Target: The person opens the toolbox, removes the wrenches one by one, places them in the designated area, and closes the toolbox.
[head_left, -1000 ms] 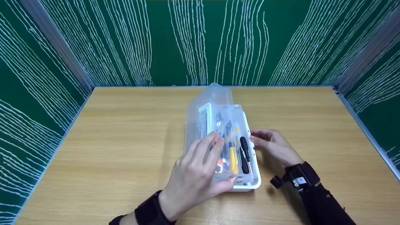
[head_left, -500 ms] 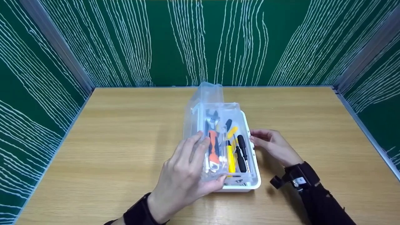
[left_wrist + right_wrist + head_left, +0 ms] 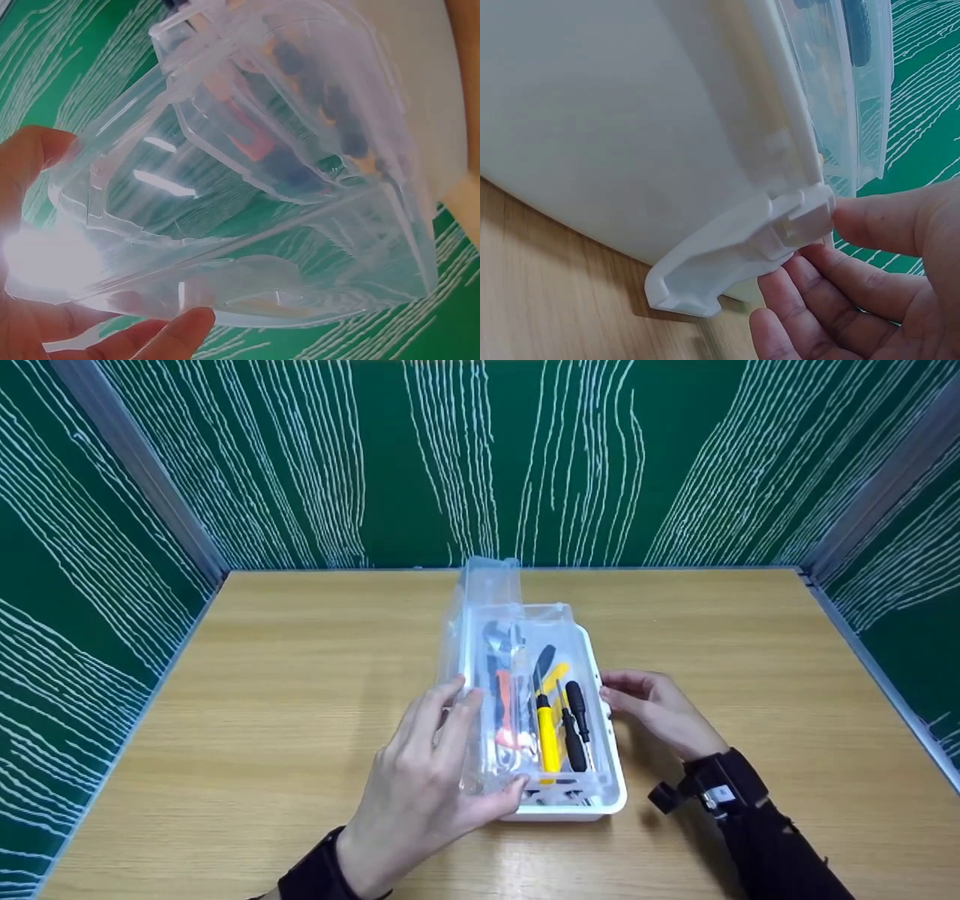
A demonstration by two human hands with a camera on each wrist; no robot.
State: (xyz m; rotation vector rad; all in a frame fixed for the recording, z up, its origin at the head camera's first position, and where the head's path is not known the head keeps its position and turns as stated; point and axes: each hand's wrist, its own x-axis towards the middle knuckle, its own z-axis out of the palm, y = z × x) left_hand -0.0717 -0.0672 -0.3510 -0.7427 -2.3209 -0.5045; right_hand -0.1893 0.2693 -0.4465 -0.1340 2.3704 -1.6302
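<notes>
A white toolbox (image 3: 619, 780) stands on the table with its clear plastic lid (image 3: 491, 581) tilted up on the left. My left hand (image 3: 416, 784) holds the lid's edge, thumb on one side and fingers on the other, as the left wrist view shows. On the box's right side, my right hand (image 3: 664, 712) pinches a white latch (image 3: 735, 255) hanging outward from the wall. Inside a clear tray (image 3: 551, 613) lie a yellow-handled tool (image 3: 549, 739), black-handled screwdrivers (image 3: 575, 750) and an orange-and-dark adjustable wrench (image 3: 504, 705), partly seen through the lid.
Wooden tabletop (image 3: 300, 675) surrounds the box. Green panels (image 3: 390, 457) with white wavy lines rise behind and at both sides, joined by grey corner posts (image 3: 142, 465). Small metal parts (image 3: 574, 795) show beneath the tray at the near end.
My left hand has swung the lid leftward and farther open, uncovering more of the tools. The tray has slid slightly left with it. My right hand has stayed at the latch.
</notes>
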